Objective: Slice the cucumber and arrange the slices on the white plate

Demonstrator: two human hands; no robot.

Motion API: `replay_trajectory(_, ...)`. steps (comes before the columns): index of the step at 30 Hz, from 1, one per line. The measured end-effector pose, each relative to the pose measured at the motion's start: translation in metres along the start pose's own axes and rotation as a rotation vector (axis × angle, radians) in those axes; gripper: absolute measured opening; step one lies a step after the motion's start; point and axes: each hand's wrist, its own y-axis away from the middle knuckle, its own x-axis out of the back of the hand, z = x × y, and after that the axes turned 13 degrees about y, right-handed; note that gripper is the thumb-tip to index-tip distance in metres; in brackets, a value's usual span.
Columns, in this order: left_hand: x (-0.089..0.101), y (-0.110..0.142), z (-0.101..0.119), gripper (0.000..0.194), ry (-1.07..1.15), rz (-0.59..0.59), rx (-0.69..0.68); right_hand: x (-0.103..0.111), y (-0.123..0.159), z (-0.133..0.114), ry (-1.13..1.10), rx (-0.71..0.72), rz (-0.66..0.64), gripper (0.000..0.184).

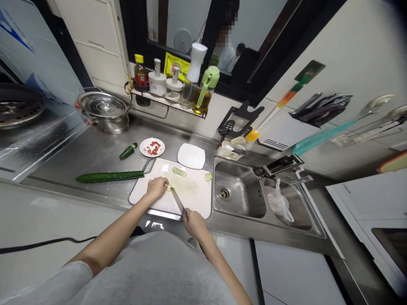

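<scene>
On the white cutting board point(193, 199), my left hand point(155, 189) rests with curled fingers, its fingertips at the edge of a thin cucumber slice point(170, 188). My right hand point(194, 221) grips a kitchen knife point(178, 201) by its handle. The blade points away and to the left, and its tip lies over that slice. Farther back on the board is an overlapping row of cucumber slices point(179, 171). Another small stack of slices point(208, 177) sits at the right edge. A long cucumber point(110, 176) lies to the left, its end at the board's handle.
Behind the board stand a white dish point(191, 156) and a plate point(158, 153) with chopped red pieces. A cucumber stub point(127, 151) lies beside the plate. The steel sink point(238, 186) adjoins the board's right side. A condiment rack point(168, 101) hangs above; a lidded pot point(110, 114) stands back left.
</scene>
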Motion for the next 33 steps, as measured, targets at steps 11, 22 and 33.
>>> replay_trajectory(11, -0.001, 0.000, -0.002, 0.027, 0.024, -0.006, 0.007, -0.001, -0.010, -0.009, 0.064, 0.006, -0.070, 0.032)
replay_trajectory(22, 0.000, -0.003, -0.003, 0.027, 0.037, -0.021, 0.019, 0.009, -0.016, -0.015, 0.065, 0.010, -0.076, 0.032)
replay_trajectory(33, 0.000, -0.003, -0.003, 0.027, 0.043, -0.025, 0.013, 0.016, -0.021, -0.018, 0.053, 0.001, -0.098, 0.034)
